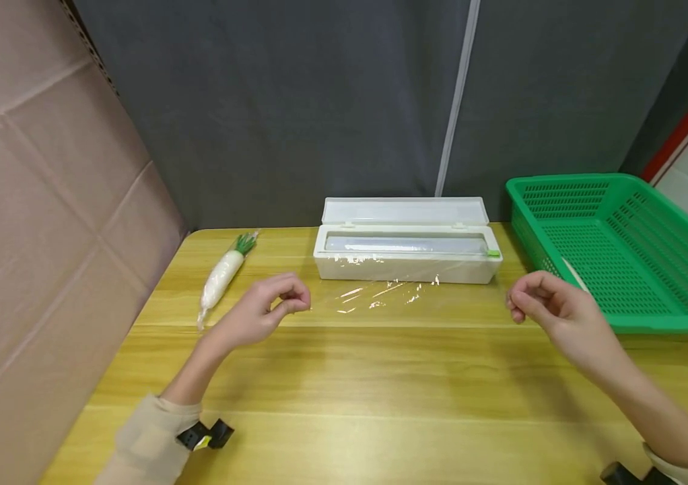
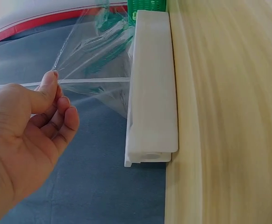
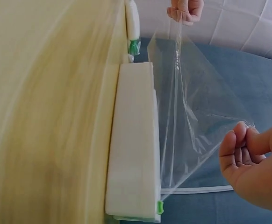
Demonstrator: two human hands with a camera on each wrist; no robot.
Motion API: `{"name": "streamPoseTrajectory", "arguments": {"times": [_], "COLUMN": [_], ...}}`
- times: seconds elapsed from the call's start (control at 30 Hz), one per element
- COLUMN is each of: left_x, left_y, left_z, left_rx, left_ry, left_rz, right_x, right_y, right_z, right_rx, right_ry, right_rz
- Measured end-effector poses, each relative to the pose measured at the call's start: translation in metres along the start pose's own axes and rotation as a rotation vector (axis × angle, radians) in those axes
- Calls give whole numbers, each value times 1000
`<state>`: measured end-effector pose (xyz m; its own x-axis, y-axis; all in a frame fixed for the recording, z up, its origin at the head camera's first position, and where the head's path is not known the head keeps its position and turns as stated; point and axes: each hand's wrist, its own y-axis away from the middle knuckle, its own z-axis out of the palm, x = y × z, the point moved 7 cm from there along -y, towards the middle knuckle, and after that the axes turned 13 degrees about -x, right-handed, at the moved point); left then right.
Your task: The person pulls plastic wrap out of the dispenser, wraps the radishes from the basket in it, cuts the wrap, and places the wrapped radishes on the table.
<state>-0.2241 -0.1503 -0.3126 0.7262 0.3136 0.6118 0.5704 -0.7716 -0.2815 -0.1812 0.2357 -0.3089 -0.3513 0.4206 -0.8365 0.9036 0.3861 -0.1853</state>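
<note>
A clear sheet of plastic wrap (image 1: 380, 294) stretches out from a white wrap dispenser box (image 1: 407, 271) whose lid stands raised at the back. My left hand (image 1: 266, 306) pinches one corner of the sheet between thumb and forefinger, left of the box. On the other side my right hand (image 1: 556, 313) pinches the opposite corner. In the left wrist view the wrap (image 2: 96, 56) fans from the left fingertips to the box. The right wrist view shows the wrap (image 3: 192, 107) spread between both hands. Inside the box lies the wrap roll (image 1: 404, 244), beside a small green slider (image 1: 493, 253).
A white radish (image 1: 221, 279) with green leaf stubs, wrapped in film, lies at the table's left. A green perforated basket (image 1: 623, 323) stands at the right, with a white object (image 1: 575, 275) partly visible at its near side. A grey curtain (image 1: 295, 121) hangs behind the wooden table (image 1: 344, 404).
</note>
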Motion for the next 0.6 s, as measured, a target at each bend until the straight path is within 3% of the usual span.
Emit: {"name": "streamPoseTrajectory", "arguments": {"times": [0.6], "left_x": [-30], "left_y": [9], "left_z": [38], "left_rx": [-195], "left_ry": [86], "left_rz": [-183], "right_x": [36], "right_y": [5], "right_z": [30], "right_rx": [-235], "right_ry": [2], "right_rz": [57]}}
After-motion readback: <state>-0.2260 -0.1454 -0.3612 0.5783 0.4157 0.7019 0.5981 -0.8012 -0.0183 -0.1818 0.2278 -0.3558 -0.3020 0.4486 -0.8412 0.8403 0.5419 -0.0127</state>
